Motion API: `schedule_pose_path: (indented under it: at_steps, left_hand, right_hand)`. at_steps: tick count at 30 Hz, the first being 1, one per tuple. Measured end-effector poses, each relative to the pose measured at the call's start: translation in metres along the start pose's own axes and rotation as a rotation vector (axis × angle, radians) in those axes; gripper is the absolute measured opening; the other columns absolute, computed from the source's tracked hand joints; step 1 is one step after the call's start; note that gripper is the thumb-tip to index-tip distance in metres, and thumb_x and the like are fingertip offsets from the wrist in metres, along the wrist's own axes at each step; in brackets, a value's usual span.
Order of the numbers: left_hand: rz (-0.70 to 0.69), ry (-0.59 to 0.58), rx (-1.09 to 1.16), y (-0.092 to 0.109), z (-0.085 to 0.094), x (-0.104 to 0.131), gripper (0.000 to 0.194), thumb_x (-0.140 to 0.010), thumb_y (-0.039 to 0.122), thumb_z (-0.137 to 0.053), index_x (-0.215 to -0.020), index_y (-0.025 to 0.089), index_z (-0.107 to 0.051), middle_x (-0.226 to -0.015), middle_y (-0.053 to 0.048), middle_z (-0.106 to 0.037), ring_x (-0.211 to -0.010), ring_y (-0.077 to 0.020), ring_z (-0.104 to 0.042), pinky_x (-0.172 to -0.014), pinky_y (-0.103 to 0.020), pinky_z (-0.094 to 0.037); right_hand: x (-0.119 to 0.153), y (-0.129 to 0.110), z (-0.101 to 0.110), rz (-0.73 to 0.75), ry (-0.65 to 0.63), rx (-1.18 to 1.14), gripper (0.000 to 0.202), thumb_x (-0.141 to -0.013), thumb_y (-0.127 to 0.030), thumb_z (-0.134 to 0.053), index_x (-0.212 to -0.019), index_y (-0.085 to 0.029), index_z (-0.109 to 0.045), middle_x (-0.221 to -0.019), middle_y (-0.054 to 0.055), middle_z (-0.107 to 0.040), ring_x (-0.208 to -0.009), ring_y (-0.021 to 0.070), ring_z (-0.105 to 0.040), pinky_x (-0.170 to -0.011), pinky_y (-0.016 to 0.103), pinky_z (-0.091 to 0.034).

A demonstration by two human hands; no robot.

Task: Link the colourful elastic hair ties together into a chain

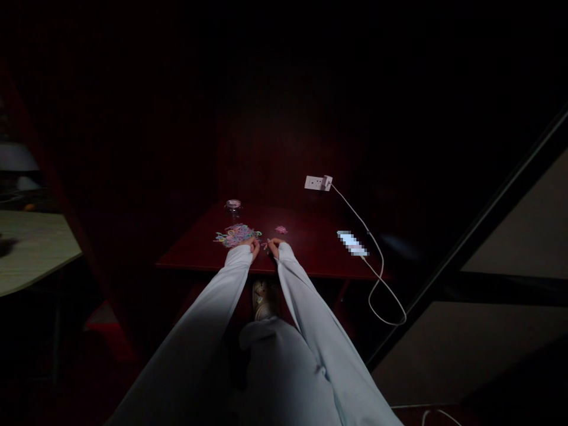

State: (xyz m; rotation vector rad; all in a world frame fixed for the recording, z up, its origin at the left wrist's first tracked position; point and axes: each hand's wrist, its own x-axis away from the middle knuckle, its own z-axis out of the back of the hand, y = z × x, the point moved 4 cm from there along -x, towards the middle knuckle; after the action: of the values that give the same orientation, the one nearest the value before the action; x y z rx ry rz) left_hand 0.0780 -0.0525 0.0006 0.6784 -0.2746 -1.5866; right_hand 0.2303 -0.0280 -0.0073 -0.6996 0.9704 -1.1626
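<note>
A loose pile of thin, multicoloured bands [237, 235] lies on the dark red table [310, 254]. My left hand [252, 245] rests at the pile's lower right edge, its fingers curled together. Just right of it, near the table's front edge, my right hand [274, 245] has its fingers pinched. Small pink pieces [264, 245] show between the two hands; whether either hand grips them is too small to tell. Beyond my right hand sits a small pink heap [281, 229]. A clear round container [233, 205] stands at the back left of the table.
A lit phone [352, 243] lies at the table's right, wired by a white cable [382, 260] to a charger in the wall socket [316, 183]. A pale table [35, 245] stands far left. A shoe [262, 300] shows below the front edge.
</note>
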Motion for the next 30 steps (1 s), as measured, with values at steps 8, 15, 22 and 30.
schedule_pose_path:
  at_steps: [8, 15, 22, 30]
  left_hand:
    - [0.036, 0.015, -0.032, 0.0022, 0.0001, 0.0023, 0.015, -0.094, 0.033, -0.054, -0.087, 0.022, -0.062, -0.074, 0.000, -0.064, -0.071, -0.0172, -0.060, -0.061, -0.027, -0.033]
    - [0.014, -0.033, -0.020, 0.0044, 0.0034, 0.0039, 0.025, -0.097, 0.041, -0.051, -0.088, 0.021, -0.062, -0.073, -0.001, -0.063, -0.070, -0.0176, -0.060, -0.064, -0.027, -0.035]
    - [0.020, -0.023, -0.005, 0.0051, 0.0033, 0.0047, 0.025, -0.097, 0.043, -0.055, -0.084, 0.022, -0.062, -0.075, -0.002, -0.064, -0.073, -0.0183, -0.061, -0.065, -0.027, -0.035]
    - [0.016, -0.033, 0.012, 0.0022, 0.0001, 0.0018, 0.027, -0.097, 0.045, -0.058, -0.082, 0.021, -0.058, -0.071, 0.001, -0.061, -0.070, -0.0154, -0.057, -0.066, -0.026, -0.034]
  right_hand:
    - [-0.0026, 0.0027, -0.0010, -0.005, -0.025, 0.044, 0.041, -0.100, -0.041, -0.056, -0.065, -0.022, -0.070, -0.059, -0.003, -0.067, -0.058, 0.0111, -0.060, -0.063, 0.020, -0.044]
    - [-0.0028, 0.0047, -0.0006, 0.045, -0.069, 0.143, 0.037, -0.099, -0.043, -0.060, -0.072, -0.023, -0.075, -0.066, -0.002, -0.072, -0.064, 0.0117, -0.063, -0.063, 0.020, -0.042]
    - [-0.0030, 0.0049, 0.0008, 0.065, -0.056, 0.175, 0.035, -0.097, -0.045, -0.062, -0.071, -0.024, -0.075, -0.065, -0.002, -0.071, -0.064, 0.0127, -0.060, -0.061, 0.021, -0.041]
    - [-0.0020, 0.0032, 0.0007, 0.047, -0.055, 0.242, 0.030, -0.094, -0.042, -0.063, -0.071, -0.025, -0.075, -0.067, -0.003, -0.070, -0.065, 0.0139, -0.058, -0.061, 0.022, -0.038]
